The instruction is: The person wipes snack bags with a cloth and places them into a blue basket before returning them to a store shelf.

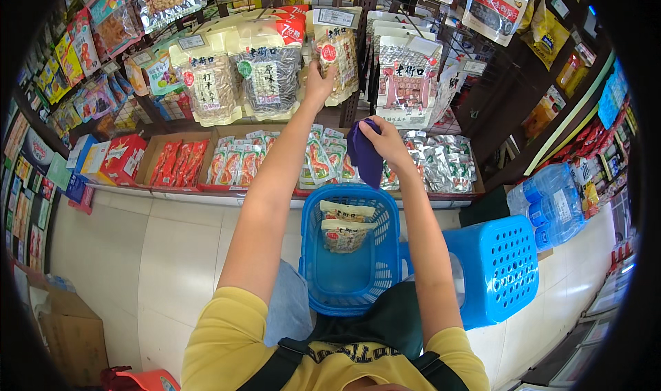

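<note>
My left hand [319, 85] reaches up to the hanging rack and grips the left edge of a cream snack bag [342, 78] with a clear window, thumb on its front. A price tag [334, 17] hangs over the top of that bag. A dark purple cloth [364, 156] dangles from my right hand [384, 139], pinched between thumb and fingers in front of the lower shelf. Below my hands, a blue plastic shopping basket [303, 236] contains two similar snack bags [347, 237] at its far end.
Bags of sunflower seeds [266, 81] hang left of my left hand; more seed bags [408, 89] hang to the right. Small packets [446, 164] fill low cardboard trays. A blue plastic stool [508, 272] and bottled water [550, 205] stand right; a cardboard box [72, 329] sits lower left.
</note>
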Motion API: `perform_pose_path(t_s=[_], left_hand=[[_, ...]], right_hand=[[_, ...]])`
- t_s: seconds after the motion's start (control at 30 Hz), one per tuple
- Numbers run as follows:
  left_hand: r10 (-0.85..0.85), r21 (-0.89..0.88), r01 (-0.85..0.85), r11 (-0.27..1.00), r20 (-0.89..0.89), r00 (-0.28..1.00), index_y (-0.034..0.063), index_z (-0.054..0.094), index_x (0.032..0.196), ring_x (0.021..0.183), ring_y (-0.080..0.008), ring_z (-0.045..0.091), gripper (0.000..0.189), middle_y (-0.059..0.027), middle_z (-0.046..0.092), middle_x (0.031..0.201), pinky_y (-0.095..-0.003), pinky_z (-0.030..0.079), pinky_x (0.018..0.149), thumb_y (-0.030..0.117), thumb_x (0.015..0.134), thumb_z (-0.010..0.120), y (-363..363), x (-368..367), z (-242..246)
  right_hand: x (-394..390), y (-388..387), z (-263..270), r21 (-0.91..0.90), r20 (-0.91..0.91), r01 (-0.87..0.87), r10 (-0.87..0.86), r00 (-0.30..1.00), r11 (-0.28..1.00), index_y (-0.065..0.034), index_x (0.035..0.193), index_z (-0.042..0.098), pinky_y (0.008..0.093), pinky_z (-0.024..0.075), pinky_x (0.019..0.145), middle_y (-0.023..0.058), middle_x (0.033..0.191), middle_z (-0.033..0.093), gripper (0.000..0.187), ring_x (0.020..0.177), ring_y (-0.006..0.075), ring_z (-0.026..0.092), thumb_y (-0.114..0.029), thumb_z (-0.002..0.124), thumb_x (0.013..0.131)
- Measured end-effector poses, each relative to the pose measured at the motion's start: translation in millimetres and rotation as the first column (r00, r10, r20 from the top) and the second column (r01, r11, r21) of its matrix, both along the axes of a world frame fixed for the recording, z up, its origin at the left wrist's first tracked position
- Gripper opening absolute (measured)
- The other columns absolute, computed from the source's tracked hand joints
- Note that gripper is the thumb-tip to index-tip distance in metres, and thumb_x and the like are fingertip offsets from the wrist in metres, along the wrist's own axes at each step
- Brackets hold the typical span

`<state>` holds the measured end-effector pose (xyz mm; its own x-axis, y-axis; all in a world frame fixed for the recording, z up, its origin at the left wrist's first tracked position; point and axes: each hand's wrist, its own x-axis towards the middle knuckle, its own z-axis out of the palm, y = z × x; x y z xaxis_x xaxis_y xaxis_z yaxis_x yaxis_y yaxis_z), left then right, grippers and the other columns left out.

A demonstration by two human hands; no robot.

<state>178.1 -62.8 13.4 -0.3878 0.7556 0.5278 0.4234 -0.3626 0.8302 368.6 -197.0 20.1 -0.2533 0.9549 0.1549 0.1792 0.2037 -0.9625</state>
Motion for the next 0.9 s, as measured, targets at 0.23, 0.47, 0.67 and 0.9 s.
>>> perform_pose_path(t_s=[0.23,0.47,0.67,0.9], left_hand=[[-0.096,0.1,0.074,0.992,0.24,0.966,-0.0009,0.058,0.104,0.077,-0.0287,0.058,0.026,-0.018,0.062,0.085,-0.0372,0.044,0.072,0.022,0.094,0.05,-20,-6,12],[-0.277,0.089,0.266,0.96,0.462,0.843,-0.0033,0.061,0.099,0.071,-0.0086,0.048,0.025,-0.0029,0.059,0.081,-0.0267,0.042,0.067,0.017,0.097,0.047,-72,-26,32],[-0.347,0.086,0.393,0.915,0.664,0.663,-0.0009,0.06,0.095,0.073,-0.0055,0.051,0.027,-0.0011,0.06,0.083,-0.0221,0.043,0.067,0.019,0.1,0.043,-148,-19,44],[-0.574,0.204,0.566,0.799,0.543,0.613,0.003,0.055,0.116,0.091,-0.0118,0.06,0.025,-0.0044,0.061,0.105,-0.026,0.05,0.077,0.018,0.097,0.049,-198,-12,30]], right_hand=[[2,-7,11,0.096,-0.154,0.083,-0.068,0.986,0.992,0.0004,0.094,0.059,0.0247,0.0432,0.061,0.0013,0.075,0.059,0.026,0.067,0.0075,0.052,-0.025,0.06,0.09],[5,-23,47,0.105,-0.364,0.214,-0.163,0.917,0.971,0.0002,0.098,0.06,0.0213,0.0423,0.064,-0.0006,0.078,0.059,0.023,0.07,0.0052,0.052,-0.021,0.061,0.09],[-1,-49,93,0.384,-0.412,0.391,-0.223,0.883,0.836,0.0002,0.109,0.058,0.023,0.0457,0.072,0.0065,0.092,0.063,0.029,0.081,0.0097,0.057,-0.024,0.057,0.093],[-61,-83,36,0.867,0.436,-0.236,-0.439,0.785,0.439,-0.0101,0.111,0.061,0.0518,0.0237,0.108,0.0085,0.119,0.056,0.03,0.121,0.0292,0.045,-0.022,0.059,0.083]])
